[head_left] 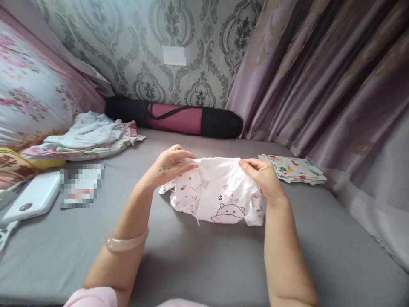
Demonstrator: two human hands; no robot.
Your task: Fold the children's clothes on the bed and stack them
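Note:
Both my hands hold up a small white baby shirt by its shoulders, above the grey bed sheet. My left hand pinches the left shoulder between thumb and fingers. At the other shoulder, my right hand grips the cloth beside the neckline. A cartoon animal face is printed low on the shirt's front, and small brown prints cover its left panel and sleeves. A thin tie dangles from the lower edge. The lower part hangs close to the sheet; I cannot tell if it touches.
Folded cloths with colourful prints lie at the right, near the curtain. Loose clothes are heaped at the left by a floral pillow. A white device and a blurred packet lie nearer. A long black-and-maroon bag lines the wall.

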